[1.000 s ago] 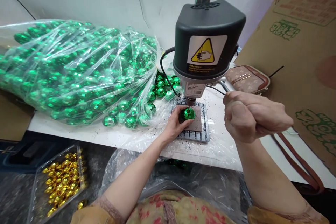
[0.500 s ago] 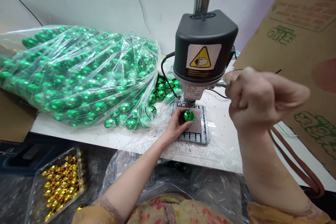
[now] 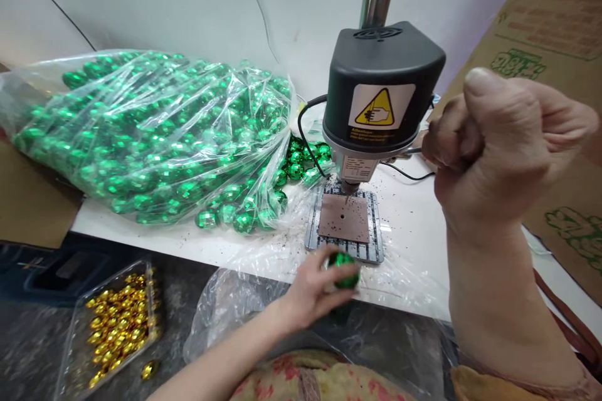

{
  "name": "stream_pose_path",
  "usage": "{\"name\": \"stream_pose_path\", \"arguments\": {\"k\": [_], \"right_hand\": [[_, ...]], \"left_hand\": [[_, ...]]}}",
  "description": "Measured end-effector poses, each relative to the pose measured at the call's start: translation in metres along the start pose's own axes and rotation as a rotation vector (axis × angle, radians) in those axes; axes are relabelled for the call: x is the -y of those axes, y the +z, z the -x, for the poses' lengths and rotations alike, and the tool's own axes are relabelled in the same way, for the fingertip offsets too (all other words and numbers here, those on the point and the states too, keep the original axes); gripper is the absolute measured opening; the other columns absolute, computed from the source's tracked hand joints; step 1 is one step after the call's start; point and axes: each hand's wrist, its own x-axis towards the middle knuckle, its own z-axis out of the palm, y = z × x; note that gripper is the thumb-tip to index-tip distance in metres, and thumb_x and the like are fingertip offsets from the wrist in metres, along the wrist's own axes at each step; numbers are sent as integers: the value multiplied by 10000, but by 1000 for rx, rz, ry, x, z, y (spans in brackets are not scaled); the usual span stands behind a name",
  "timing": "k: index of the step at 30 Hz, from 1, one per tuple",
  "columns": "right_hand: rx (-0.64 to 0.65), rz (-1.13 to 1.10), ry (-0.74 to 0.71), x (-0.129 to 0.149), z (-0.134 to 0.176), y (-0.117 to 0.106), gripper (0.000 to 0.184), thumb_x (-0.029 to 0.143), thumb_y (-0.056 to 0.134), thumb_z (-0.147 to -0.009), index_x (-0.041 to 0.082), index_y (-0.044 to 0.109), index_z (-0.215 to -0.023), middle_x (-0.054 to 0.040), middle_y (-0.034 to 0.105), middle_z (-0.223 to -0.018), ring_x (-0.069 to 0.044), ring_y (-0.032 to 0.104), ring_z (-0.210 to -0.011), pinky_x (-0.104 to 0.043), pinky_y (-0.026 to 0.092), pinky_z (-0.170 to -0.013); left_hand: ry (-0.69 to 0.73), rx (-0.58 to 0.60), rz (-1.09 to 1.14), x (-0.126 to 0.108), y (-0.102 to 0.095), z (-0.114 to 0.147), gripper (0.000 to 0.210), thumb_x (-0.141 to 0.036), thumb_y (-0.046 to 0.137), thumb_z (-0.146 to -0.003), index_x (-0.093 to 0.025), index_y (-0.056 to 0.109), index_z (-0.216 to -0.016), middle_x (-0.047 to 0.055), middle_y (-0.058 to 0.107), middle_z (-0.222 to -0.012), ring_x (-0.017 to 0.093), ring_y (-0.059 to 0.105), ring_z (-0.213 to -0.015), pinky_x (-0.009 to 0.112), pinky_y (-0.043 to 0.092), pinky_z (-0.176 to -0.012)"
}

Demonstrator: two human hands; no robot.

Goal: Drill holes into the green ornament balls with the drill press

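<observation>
A shiny green faceted ball [image 3: 345,270] sits in the fingers of my left hand [image 3: 313,285], just over the table's front edge and a little blurred. Behind it stands a small drill press [image 3: 385,88] with a black motor housing. Its thin bit [image 3: 347,198] hangs above a brown pad [image 3: 352,225] that has one hole and lies on the slotted metal base [image 3: 376,250]. My right hand [image 3: 498,131] is closed in a fist beside the motor housing, around the press's lever [image 3: 414,150]; most of the lever is hidden by the fingers.
A large clear bag of green balls [image 3: 164,138] lies on the left of the white table [image 3: 155,235]. Loose green balls [image 3: 295,169] spill from its mouth. A clear tray of gold balls [image 3: 120,326] is below left. A cardboard box [image 3: 564,156] leans at right. Dark shavings dot the table.
My left hand has drawn the green ball off the pad toward me, past the table's edge. The drill bit is now clear of the ball. My right fist appears higher and farther right.
</observation>
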Motion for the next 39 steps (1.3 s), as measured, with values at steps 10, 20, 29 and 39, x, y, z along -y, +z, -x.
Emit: {"name": "stream_pose_path", "arguments": {"k": [10, 20, 29, 39], "right_hand": [[-36, -9, -32, -3, 0, 1, 458, 151, 649, -811, 203, 389, -438, 58, 320, -375, -73, 310, -323, -306, 166, -355], [-31, -43, -40, -5, 0, 0, 435, 143, 659, -804, 204, 428, -441, 62, 340, -372, -80, 319, -318, -320, 170, -350], [-7, -17, -42, -3, 2, -3, 440, 159, 647, -840, 203, 457, -446, 56, 347, -383, -94, 329, -344, -326, 185, -386], [-2, -66, -45, -5, 2, -2, 453, 188, 671, -838, 199, 454, -441, 52, 371, -377, -86, 305, -333, -315, 166, -370]], "left_hand": [[292, -9, -302, 18, -33, 23, 344, -394, 616, -954, -316, 631, -1290, 99, 726, -1187, 291, 692, -1123, 462, 610, -922], [-407, -93, -368, 144, -72, -142, 419, 44, 575, -748, -206, 732, -1044, 103, 632, -1051, 310, 592, -1029, 471, 453, -996], [-429, -212, -149, 147, -83, -144, 278, -140, 701, -774, -216, 745, -1037, 49, 576, -986, 195, 585, -853, 348, 495, -883], [-649, -281, 981, 59, -87, -103, 571, -514, 828, -752, -239, 618, -1206, 35, 681, -984, 158, 649, -753, 333, 584, -718]]}}
